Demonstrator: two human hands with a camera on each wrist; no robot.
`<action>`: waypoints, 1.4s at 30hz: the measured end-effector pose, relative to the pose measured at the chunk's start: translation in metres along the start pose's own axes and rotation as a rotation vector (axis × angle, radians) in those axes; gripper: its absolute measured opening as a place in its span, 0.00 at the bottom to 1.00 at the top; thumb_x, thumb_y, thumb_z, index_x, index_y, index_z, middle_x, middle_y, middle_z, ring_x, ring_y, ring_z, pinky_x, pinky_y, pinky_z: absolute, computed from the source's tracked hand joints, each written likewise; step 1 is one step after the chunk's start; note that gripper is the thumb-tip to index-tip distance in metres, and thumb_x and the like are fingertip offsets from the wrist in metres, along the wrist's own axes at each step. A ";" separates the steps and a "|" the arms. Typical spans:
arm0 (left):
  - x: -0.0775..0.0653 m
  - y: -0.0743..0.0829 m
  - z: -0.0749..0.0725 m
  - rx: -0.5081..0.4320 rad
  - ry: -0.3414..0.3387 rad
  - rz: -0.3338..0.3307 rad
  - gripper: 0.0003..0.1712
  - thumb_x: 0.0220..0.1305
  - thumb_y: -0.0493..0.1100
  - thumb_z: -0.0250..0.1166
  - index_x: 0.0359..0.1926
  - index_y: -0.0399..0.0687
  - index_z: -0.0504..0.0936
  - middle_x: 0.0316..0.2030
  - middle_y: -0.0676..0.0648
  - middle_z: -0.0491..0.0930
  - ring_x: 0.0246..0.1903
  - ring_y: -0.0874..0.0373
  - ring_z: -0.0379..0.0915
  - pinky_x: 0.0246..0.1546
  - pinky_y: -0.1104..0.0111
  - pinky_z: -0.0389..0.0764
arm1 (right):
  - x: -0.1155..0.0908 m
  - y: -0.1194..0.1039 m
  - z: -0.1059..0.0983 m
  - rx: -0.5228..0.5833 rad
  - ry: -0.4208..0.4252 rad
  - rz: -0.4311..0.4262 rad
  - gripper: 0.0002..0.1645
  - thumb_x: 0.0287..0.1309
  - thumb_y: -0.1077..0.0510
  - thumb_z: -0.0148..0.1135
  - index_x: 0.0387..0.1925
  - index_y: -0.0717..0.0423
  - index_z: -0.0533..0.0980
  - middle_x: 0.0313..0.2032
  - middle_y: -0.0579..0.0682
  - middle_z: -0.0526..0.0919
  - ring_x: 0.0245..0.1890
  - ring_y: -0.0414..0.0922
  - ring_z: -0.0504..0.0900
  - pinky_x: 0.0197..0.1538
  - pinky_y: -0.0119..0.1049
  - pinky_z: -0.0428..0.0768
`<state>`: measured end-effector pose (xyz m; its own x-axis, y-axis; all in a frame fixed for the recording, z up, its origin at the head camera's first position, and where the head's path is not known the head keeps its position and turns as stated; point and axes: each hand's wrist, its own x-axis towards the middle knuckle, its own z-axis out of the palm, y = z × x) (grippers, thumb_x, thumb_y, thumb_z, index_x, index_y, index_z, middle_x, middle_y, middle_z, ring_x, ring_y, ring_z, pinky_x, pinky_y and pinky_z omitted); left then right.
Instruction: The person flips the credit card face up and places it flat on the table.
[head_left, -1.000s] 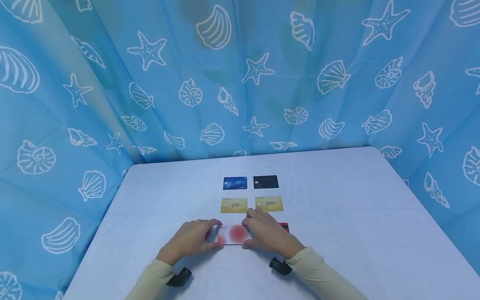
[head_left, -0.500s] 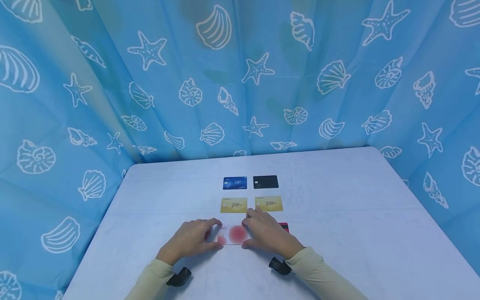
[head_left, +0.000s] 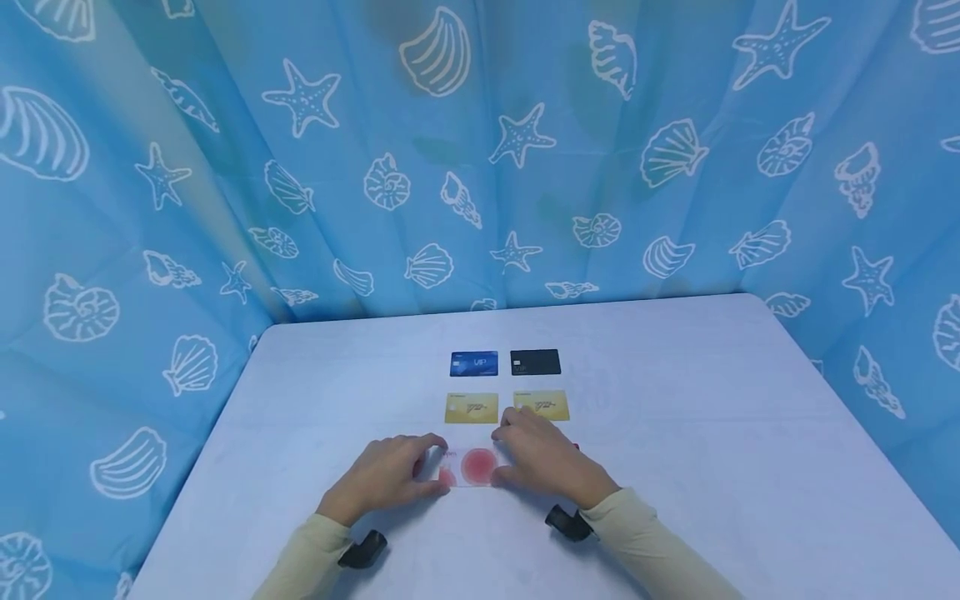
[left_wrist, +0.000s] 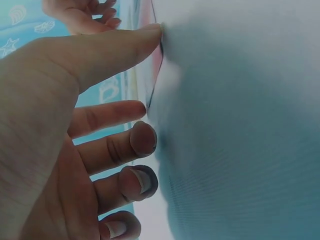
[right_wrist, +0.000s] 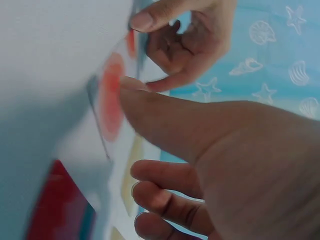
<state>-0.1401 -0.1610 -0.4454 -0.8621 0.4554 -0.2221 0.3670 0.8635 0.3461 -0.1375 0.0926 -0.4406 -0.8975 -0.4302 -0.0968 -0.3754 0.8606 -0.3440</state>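
A white card with pink-red circles (head_left: 478,467) lies flat on the white-covered table, between both hands. My left hand (head_left: 386,475) holds it at the left end, with thumb and index finger at its two corners; the other fingers are loosely bent in the left wrist view. By the card's right end is my right hand (head_left: 551,458). In the right wrist view its thumb is over the card and its fingers are spread, apart from the card's free corner. A red card (right_wrist: 57,210) lies beside it, almost wholly hidden by the right hand in the head view.
Two gold cards (head_left: 472,408) lie in a row just beyond the hands. Behind them are a blue VIP card (head_left: 474,363) and a black card (head_left: 536,362). A blue curtain with white shells (head_left: 517,150) hangs behind the table (head_left: 712,417).
The right hand has loosened from the card's right end and risen slightly, now covering more of the red card. My left hand has stayed at the left end. The head view shifted slightly.
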 end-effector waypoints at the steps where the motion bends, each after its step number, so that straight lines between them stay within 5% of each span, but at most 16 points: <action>1: 0.000 0.001 -0.001 -0.007 -0.002 -0.012 0.34 0.58 0.67 0.73 0.62 0.61 0.80 0.25 0.60 0.74 0.24 0.64 0.70 0.30 0.71 0.74 | 0.000 0.002 -0.002 0.019 0.006 0.008 0.33 0.52 0.42 0.80 0.57 0.51 0.84 0.51 0.48 0.81 0.53 0.45 0.76 0.60 0.42 0.81; 7: 0.006 0.008 -0.008 -0.022 0.041 -0.034 0.39 0.57 0.69 0.73 0.64 0.59 0.79 0.25 0.58 0.74 0.25 0.62 0.70 0.30 0.70 0.72 | -0.004 0.017 -0.024 0.090 0.062 0.049 0.35 0.53 0.43 0.79 0.62 0.49 0.81 0.57 0.50 0.80 0.60 0.48 0.77 0.60 0.47 0.84; 22: 0.031 0.057 -0.037 -0.031 0.162 0.082 0.36 0.60 0.64 0.72 0.65 0.58 0.79 0.27 0.58 0.77 0.24 0.64 0.71 0.24 0.72 0.74 | -0.029 0.052 -0.069 0.166 0.233 0.068 0.33 0.59 0.45 0.74 0.63 0.52 0.78 0.49 0.52 0.79 0.53 0.50 0.77 0.49 0.45 0.87; 30: 0.043 0.083 -0.032 -0.031 0.171 0.118 0.38 0.59 0.66 0.71 0.67 0.58 0.78 0.31 0.56 0.81 0.25 0.65 0.71 0.24 0.74 0.75 | -0.039 0.063 -0.060 0.154 0.235 0.076 0.33 0.57 0.48 0.77 0.61 0.53 0.78 0.47 0.53 0.80 0.49 0.50 0.78 0.45 0.41 0.87; 42: 0.054 0.090 -0.011 0.050 0.121 0.145 0.38 0.60 0.67 0.71 0.66 0.56 0.79 0.32 0.54 0.84 0.26 0.66 0.72 0.26 0.74 0.73 | -0.035 0.067 -0.052 0.080 0.099 0.104 0.39 0.52 0.47 0.80 0.63 0.54 0.78 0.49 0.53 0.81 0.49 0.48 0.77 0.47 0.44 0.87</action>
<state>-0.1574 -0.0609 -0.4158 -0.8335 0.5491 -0.0606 0.5048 0.8016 0.3205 -0.1434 0.1796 -0.4119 -0.9505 -0.3076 -0.0445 -0.2633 0.8731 -0.4104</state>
